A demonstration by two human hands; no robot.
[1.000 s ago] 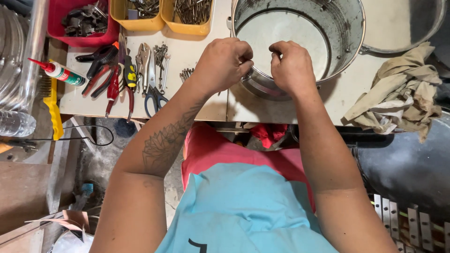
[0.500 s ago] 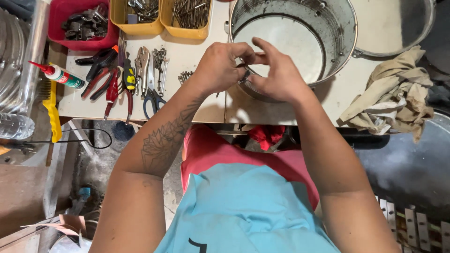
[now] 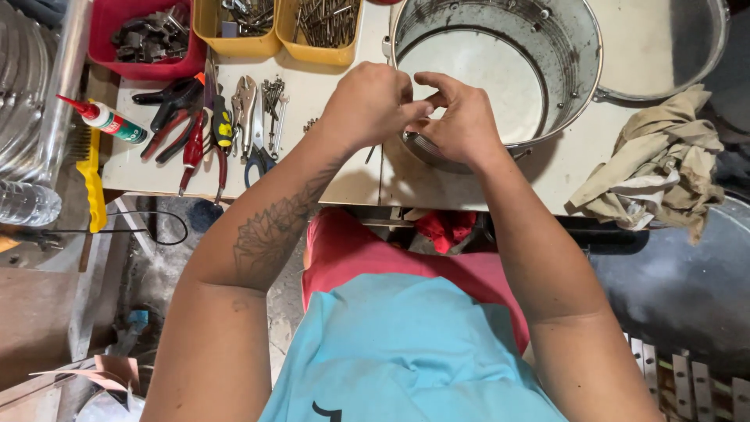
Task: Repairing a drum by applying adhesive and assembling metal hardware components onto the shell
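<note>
A large round metal pot lies tilted on the white workbench, its open mouth facing me. My left hand is curled into a fist at the pot's near rim. Right beside it my right hand lies over the same rim. Its fingertips pinch toward the left hand's knuckles. The two hands touch. Whatever small piece sits between the fingers is hidden.
Pliers, cutters and clamps lie in a row left of the hands, beside a glue bottle. A red bin and two yellow bins of hardware line the back. A crumpled rag and another metal pan are at the right.
My hands have drawn together at the near rim. The right hand has turned so that its fingers point at the left fist. The pot has shifted slightly.
</note>
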